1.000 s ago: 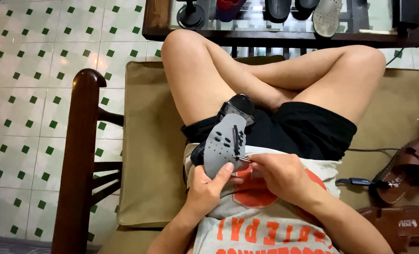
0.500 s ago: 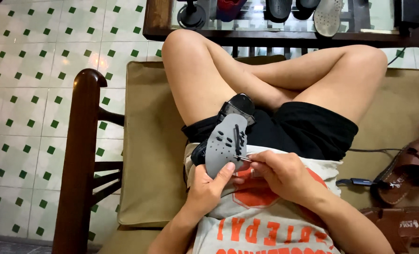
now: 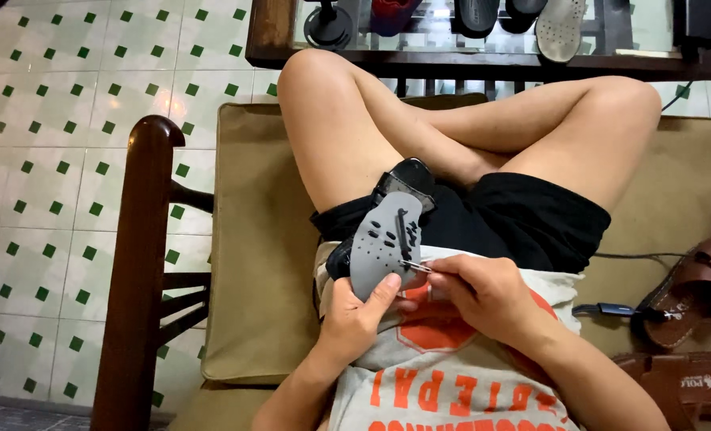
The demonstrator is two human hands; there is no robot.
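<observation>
I sit cross-legged on a tan cushion [image 3: 267, 239]. My left hand [image 3: 359, 311] holds a grey insole-shaped sole piece [image 3: 383, 239] with several dark slots, thumb pressed on its lower end; a black glossy shoe part [image 3: 407, 179] lies behind it on my lap. My right hand [image 3: 475, 291] pinches a thin metal needle-like tool [image 3: 413, 266] whose tip touches the grey piece's lower right edge.
A dark wooden armrest [image 3: 144, 263] stands at the left over green-dotted white floor tiles [image 3: 60, 160]. A glass-topped wooden table [image 3: 275, 36] with insoles and shoes is ahead. Brown leather sandals [image 3: 691, 295] and a black cable [image 3: 619, 310] lie on the cushion at right.
</observation>
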